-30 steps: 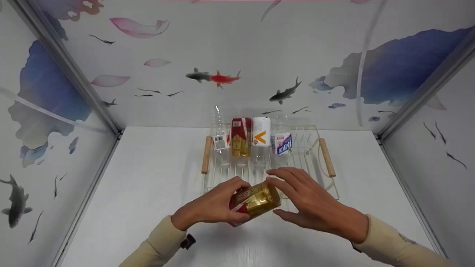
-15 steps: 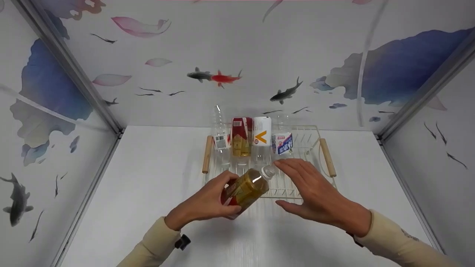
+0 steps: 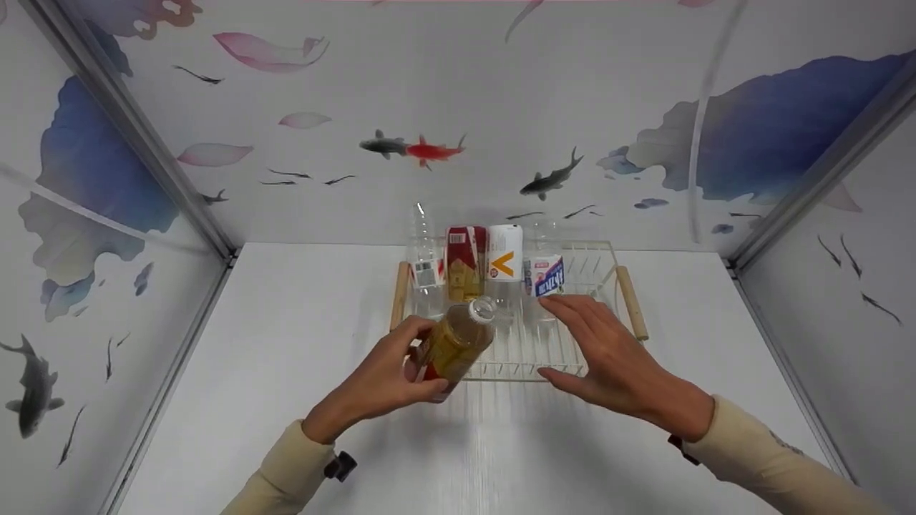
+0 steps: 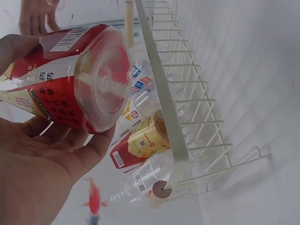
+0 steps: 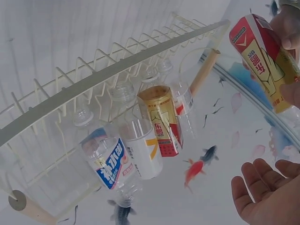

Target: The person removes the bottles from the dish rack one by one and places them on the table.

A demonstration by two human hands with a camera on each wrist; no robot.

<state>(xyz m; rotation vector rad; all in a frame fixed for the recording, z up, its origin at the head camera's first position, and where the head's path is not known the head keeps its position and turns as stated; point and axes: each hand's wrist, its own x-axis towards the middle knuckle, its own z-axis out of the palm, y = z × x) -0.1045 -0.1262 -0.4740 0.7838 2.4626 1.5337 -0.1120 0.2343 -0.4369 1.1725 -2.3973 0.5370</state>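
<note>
My left hand (image 3: 376,379) grips an uncapped red-and-gold plastic bottle (image 3: 454,343), tilted with its clear mouth up and to the right. Its ridged base faces the camera in the left wrist view, where the red label (image 4: 61,79) shows a barcode. My right hand (image 3: 619,361) is held apart from the bottle, palm facing it, with nothing in its fingers. Beyond both hands stands a cream wire dish rack (image 3: 533,379). In it lie a clear bottle (image 3: 428,275), another red-and-gold bottle (image 3: 465,257), a white-labelled bottle (image 3: 505,254) and a blue-and-white-labelled bottle (image 3: 545,275).
The rack has wooden handles, one at its right side (image 3: 631,302) and one at its left (image 3: 399,293). It stands on a white table (image 3: 300,307) against a back wall (image 3: 472,93) printed with fish and petals. Side walls enclose the table.
My left hand has moved left and a little farther forward, tilting the bottle so its mouth points up toward the rack. My right hand has drawn apart from it and shifted slightly forward.
</note>
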